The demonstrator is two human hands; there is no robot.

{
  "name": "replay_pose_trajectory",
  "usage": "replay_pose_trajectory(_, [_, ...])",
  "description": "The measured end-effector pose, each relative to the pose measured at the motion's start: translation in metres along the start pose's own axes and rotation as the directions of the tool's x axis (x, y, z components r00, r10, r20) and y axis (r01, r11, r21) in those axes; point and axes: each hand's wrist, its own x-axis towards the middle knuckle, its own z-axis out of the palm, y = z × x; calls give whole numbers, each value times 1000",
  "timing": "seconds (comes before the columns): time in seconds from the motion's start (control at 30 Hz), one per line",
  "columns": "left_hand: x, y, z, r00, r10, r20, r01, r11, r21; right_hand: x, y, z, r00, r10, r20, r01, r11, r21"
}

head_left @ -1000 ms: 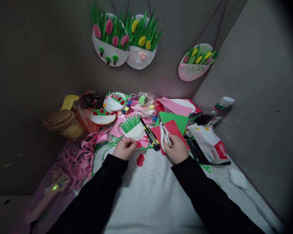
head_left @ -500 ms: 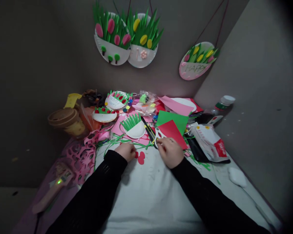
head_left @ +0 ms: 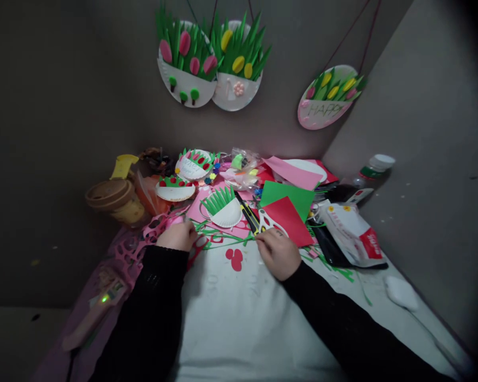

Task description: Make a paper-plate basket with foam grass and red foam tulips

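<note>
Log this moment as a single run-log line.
left hand: by red paper scrap, grip unclear | right hand: by scissors, grip unclear | between hands: red cut-outs | beyond: utility knife, half-plate basket

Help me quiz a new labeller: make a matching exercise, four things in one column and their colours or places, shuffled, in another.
1. Scissors
2. Utility knife
3. Round cut-outs
4. Green sheet

A. Partly covered by a red sheet
B. Black and yellow
C. White-handled, by the right hand
D. Red, on the white cloth

Pairs: 1-C, 2-B, 3-D, 4-A
</note>
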Motion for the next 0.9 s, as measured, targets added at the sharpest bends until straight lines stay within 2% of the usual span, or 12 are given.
replay_pose_trajectory(0.13, [0,-13,-5,995,-72,63,70,997,31,8,11,-11,988,152,-16,-152,963,-224])
replay_pose_trajectory(0.23, [-3,-12,-1,990,-69,120,65,997,41,12,16,-12,966,252,52,-219,909,-354])
replay_pose_trajectory(0.33, [-7,-9,2,986,-47,158,36,997,71,13,17,-10,942,311,126,-242,890,-386])
replay_pose_trajectory(0.43, [-9,-12,5,973,-9,231,-17,994,107,14,18,-10,915,376,144,-299,874,-384])
replay_pose_trajectory(0.6, [-7,-16,11,955,62,291,-68,998,8,16,22,-10,896,416,153,-343,869,-356])
replay_pose_trajectory(0.73, [-6,-16,7,969,85,234,-76,996,-46,16,26,-7,901,412,137,-362,886,-290])
replay_pose_trajectory(0.83, [-5,-18,-1,986,158,44,-142,957,-253,16,29,-4,895,429,127,-394,890,-229])
replay_pose_trajectory(0.9, [-4,-18,-4,984,157,-84,-178,870,-460,15,32,-3,888,447,104,-421,883,-207])
